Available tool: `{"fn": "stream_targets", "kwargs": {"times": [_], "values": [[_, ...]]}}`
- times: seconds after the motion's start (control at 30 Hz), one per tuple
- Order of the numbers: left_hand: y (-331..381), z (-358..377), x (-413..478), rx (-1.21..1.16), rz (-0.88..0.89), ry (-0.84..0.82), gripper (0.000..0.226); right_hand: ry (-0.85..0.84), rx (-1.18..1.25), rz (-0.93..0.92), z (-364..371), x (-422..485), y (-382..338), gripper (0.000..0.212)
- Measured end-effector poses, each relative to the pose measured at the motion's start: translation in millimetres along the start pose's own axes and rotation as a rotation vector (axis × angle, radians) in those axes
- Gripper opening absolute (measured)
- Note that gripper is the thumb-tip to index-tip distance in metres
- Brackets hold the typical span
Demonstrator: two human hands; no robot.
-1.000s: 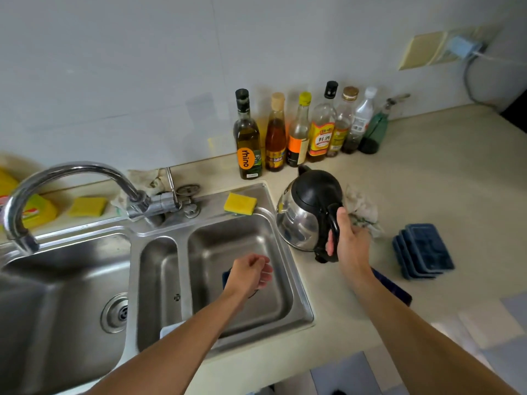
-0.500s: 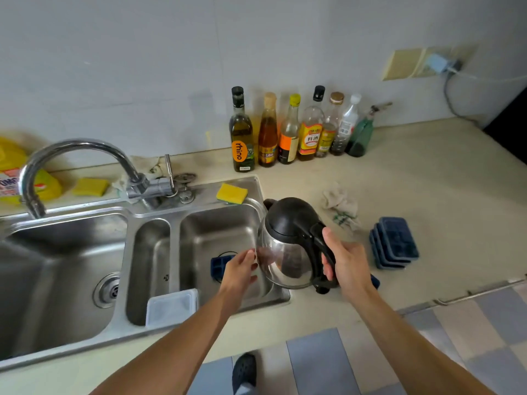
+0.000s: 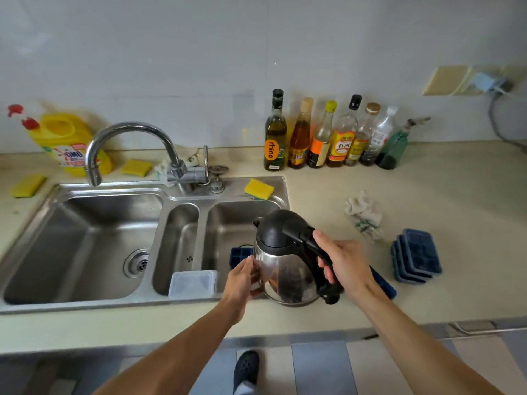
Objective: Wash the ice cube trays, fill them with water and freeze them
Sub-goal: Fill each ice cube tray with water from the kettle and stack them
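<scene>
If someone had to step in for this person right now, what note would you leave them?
Right hand grips the kettle by its black handle, above the front edge of the right basin; left hand steadies its steel side with flat fingers.
One blue ice cube tray lies in that basin; a stack of trays sits on the counter to the right; another dark blue piece lies under the right wrist.
Washing: cannot tell. Left: fill trays, freeze.
</scene>
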State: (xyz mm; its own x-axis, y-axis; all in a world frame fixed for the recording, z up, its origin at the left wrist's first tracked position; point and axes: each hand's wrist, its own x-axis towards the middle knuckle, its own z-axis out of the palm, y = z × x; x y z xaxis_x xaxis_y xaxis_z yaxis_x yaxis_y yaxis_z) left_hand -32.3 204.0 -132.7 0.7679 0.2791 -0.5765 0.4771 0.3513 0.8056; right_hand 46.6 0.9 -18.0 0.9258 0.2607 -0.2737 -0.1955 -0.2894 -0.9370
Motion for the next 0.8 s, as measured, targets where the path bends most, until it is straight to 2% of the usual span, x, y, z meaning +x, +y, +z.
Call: {"fn": "stream_targets", "kwargs": {"times": [0.57,0.8], "values": [[-5,-24,12,-0.14,-0.163,0.04,0.048,-0.064,-0.151,0.056,38,26,-21,0.068],[1,-28,11,-0.155,-0.19,0.015,0.059,-0.059,-0.169,0.071,43,31,-22,0.07]]}}
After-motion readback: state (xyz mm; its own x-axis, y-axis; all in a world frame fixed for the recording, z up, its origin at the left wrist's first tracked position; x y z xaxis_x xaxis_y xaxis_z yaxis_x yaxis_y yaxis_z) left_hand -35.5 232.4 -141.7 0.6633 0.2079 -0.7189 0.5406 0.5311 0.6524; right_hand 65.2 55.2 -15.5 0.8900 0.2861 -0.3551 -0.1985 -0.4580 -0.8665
